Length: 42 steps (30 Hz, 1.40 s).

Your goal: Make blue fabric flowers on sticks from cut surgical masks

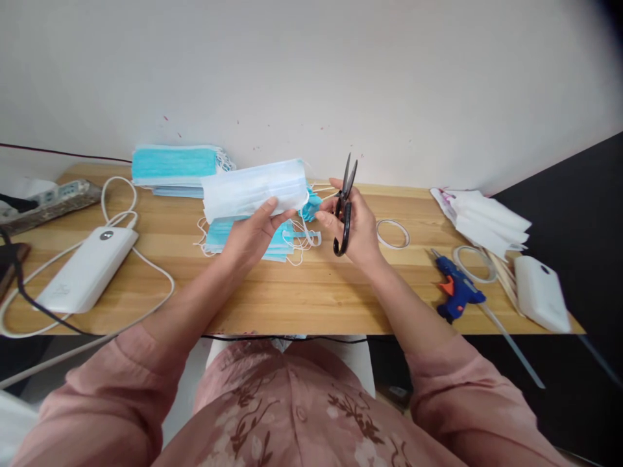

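My left hand (257, 230) grips a pale face mask (256, 185) by its lower edge, thumb on the front, a little above the table. In my right hand (360, 224) is a pair of black scissors (345, 201), blades pointing up and slightly parted. Beneath the held mask lie more blue masks (221, 235) with loose white ear loops. A crumpled blue piece (311, 206) shows between my two hands, partly covered. Against the wall at the left rests a stack of blue masks (172, 163).
On the right are a roll of tape (393, 222), a blue glue gun (457, 285) with a glue stick, another tape roll (457, 256), white wrapping (487, 217) and a white device (540, 292). A white power bank (87, 269) with cables and a power strip (58, 201) occupy the left.
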Each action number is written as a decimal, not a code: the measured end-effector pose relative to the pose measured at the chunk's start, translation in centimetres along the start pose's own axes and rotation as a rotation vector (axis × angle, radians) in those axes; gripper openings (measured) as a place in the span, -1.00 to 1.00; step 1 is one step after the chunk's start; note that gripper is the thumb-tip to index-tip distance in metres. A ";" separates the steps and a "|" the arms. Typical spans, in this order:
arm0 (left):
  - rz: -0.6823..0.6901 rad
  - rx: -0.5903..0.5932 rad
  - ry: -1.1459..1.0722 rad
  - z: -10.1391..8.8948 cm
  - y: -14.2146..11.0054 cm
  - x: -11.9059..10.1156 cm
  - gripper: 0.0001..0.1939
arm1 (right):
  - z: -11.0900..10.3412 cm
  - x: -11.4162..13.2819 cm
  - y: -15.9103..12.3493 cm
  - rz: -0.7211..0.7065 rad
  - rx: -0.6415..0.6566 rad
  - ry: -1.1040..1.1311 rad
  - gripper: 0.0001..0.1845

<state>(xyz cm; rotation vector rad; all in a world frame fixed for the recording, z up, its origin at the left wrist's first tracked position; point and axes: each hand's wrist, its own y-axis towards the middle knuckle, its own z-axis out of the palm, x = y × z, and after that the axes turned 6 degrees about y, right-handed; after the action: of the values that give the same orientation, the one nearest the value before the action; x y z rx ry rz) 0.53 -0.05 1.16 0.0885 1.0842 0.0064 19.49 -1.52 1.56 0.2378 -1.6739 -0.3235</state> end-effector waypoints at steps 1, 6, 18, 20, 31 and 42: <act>0.004 0.016 0.003 0.2 -0.2 0.1 -0.63 | 0.1 0.2 -0.2 -0.005 0.014 -0.003 -0.36; -0.022 0.133 0.001 1.1 -1.2 0.4 -0.48 | 0.9 0.3 -0.7 0.015 0.053 0.005 -0.39; 0.002 0.107 0.153 -0.2 -0.3 1.0 -0.64 | 0.5 -0.8 0.3 0.130 0.097 0.240 -0.45; -0.020 0.154 0.209 -0.2 -0.4 0.9 -0.72 | 0.4 -0.9 0.4 0.142 0.105 0.247 -0.42; -0.083 0.093 0.112 0.0 -0.3 1.0 -0.56 | 0.4 -1.5 0.4 0.208 0.134 0.262 -0.41; 0.009 -0.081 0.062 -0.5 0.3 0.7 -0.49 | 0.0 1.0 0.2 0.227 0.122 0.359 -0.54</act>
<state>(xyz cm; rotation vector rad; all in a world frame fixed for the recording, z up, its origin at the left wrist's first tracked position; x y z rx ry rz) 0.39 0.34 0.35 0.0204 1.1441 0.0613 19.35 -1.70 2.54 0.1820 -1.3496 -0.0053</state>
